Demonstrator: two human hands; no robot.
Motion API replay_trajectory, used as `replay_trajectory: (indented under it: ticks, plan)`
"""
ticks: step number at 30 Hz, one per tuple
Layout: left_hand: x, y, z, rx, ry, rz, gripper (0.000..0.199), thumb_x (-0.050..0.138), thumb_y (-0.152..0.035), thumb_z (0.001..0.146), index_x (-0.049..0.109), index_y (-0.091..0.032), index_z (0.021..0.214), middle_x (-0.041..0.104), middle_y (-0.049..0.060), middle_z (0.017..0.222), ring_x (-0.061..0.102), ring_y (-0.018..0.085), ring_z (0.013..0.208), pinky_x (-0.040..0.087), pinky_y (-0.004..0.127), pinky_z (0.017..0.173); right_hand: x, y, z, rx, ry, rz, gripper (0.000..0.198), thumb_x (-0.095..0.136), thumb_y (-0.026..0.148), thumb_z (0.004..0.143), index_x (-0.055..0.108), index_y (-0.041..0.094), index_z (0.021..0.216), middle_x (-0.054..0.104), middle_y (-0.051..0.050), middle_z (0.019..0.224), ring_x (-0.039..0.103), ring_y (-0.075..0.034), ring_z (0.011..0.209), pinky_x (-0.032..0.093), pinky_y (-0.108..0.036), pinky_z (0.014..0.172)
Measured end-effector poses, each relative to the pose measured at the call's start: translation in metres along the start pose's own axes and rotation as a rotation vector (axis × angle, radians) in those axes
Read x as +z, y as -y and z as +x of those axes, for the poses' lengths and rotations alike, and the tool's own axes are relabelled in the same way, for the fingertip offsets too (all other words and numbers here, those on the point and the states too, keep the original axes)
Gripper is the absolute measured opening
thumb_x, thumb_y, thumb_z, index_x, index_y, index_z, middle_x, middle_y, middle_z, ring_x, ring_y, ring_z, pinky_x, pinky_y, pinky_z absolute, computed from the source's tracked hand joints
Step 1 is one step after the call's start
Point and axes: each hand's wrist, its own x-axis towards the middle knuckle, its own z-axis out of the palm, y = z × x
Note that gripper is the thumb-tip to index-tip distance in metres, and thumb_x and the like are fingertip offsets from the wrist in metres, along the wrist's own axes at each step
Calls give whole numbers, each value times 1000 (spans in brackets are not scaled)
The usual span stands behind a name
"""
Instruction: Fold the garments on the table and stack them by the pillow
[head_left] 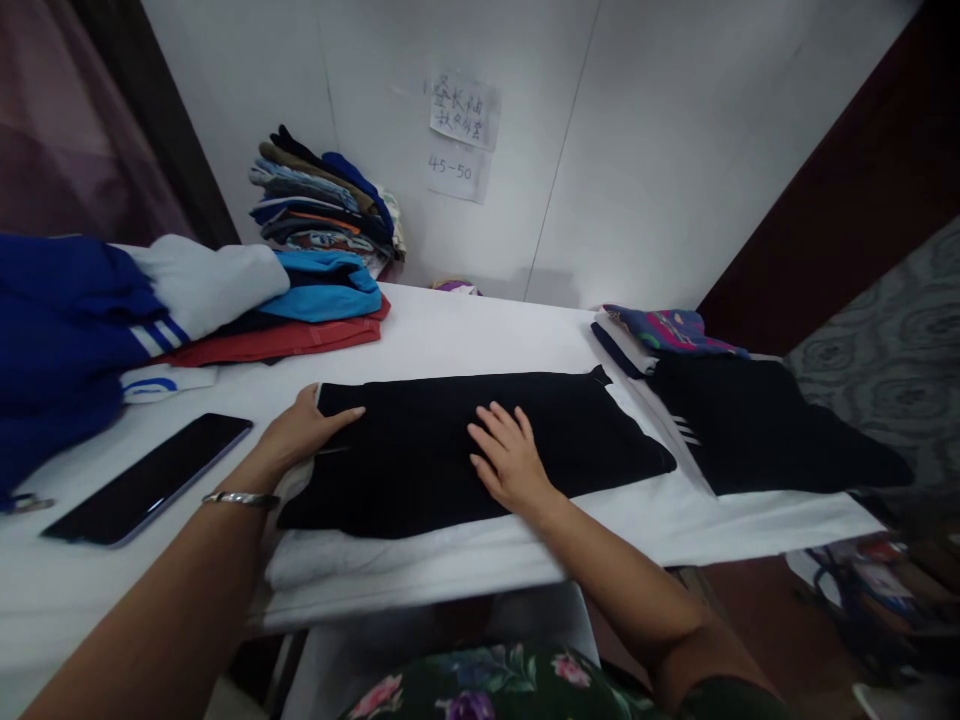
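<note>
In front of me a black garment point(420, 450) lies folded into a long flat shape on the white-covered table. My left hand point(300, 425) grips its left edge, the thumb on top and the other fingers mostly out of sight at the edge. Spread flat on the middle of the cloth, my right hand point(512, 465) presses with open fingers. Something white shows along the garment's upper right edge. What kind of garment it is, I cannot tell.
A phone point(154, 475) lies at left beside blue and white clothing point(67, 330). Behind are a red garment point(300, 340) and a stack of folded clothes point(326, 205). Black clothing with white stripes point(780, 425) lies at right. Handwritten paper signs point(461, 110) hang on the wall.
</note>
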Motion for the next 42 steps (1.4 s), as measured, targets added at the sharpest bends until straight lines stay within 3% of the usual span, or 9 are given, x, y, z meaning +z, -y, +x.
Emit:
replay_trajectory:
  ticks: [3, 6, 16, 19, 23, 27, 30, 33, 42]
  plan:
    - [2, -6, -5, -31, 17, 3, 93, 66, -59, 66, 32, -18, 142, 64, 16, 113, 62, 38, 105, 50, 46, 84, 5, -8, -1, 149, 81, -93, 50, 47, 36, 93, 44, 19, 140, 34, -14, 152, 21, -31, 143, 15, -58, 114]
    - [3, -14, -8, -36, 2, -23, 89, 64, -49, 70, 28, -16, 145, 67, 11, 103, 66, 33, 95, 52, 41, 80, 10, -13, -3, 160, 172, -123, 51, 47, 41, 93, 47, 18, 138, 35, -16, 151, 25, -33, 142, 18, -59, 112]
    - [7, -5, -5, -94, 1, -26, 100, 66, -60, 67, 25, -14, 147, 57, 21, 130, 55, 37, 119, 46, 44, 95, 4, -17, -4, 150, 182, -47, 51, 48, 38, 93, 43, 22, 141, 40, -11, 149, 26, -30, 142, 16, -59, 113]
    - [2, -5, -11, -102, -45, -76, 95, 63, -61, 70, 30, -13, 145, 54, 20, 132, 57, 34, 116, 45, 43, 96, 4, -19, -5, 148, 156, 9, 52, 46, 36, 93, 39, 24, 143, 43, -9, 147, 28, -30, 141, 15, -59, 113]
    - [-14, -14, -35, 88, -215, -60, 59, 60, -49, 76, 55, -19, 127, 60, 11, 124, 62, 26, 101, 47, 39, 92, 5, -19, -5, 110, 104, 17, 48, 43, 31, 94, 42, 23, 142, 47, -8, 144, 30, -29, 140, 12, -58, 114]
    - [-19, -18, -58, 364, -74, -89, 25, 64, -40, 73, 70, -26, 93, 68, 3, 106, 59, 23, 104, 45, 35, 96, 9, -21, -5, 24, 56, 2, 41, 42, 27, 94, 51, 20, 134, 51, -9, 140, 33, -28, 139, 14, -58, 114]
    - [-13, -12, -62, 444, 42, -16, 21, 67, -33, 69, 71, -27, 89, 68, 3, 109, 56, 23, 111, 41, 38, 102, 13, -23, -6, 5, 35, -3, 35, 42, 25, 94, 59, 19, 124, 55, -10, 137, 36, -28, 137, 16, -57, 113]
    - [-7, -6, -59, 474, 46, 82, 26, 63, -25, 69, 72, -25, 93, 68, 5, 112, 55, 24, 112, 40, 41, 103, 17, -25, -4, 29, 33, -5, 29, 44, 25, 94, 65, 19, 112, 58, -9, 133, 40, -29, 134, 19, -56, 112]
    - [-13, -10, -61, 623, -159, 104, 25, 51, -26, 80, 73, -22, 89, 70, 7, 97, 58, 22, 97, 45, 40, 92, 22, -30, -1, 89, -64, 53, 25, 45, 23, 94, 69, 22, 96, 67, -6, 119, 52, -24, 124, 25, -52, 110]
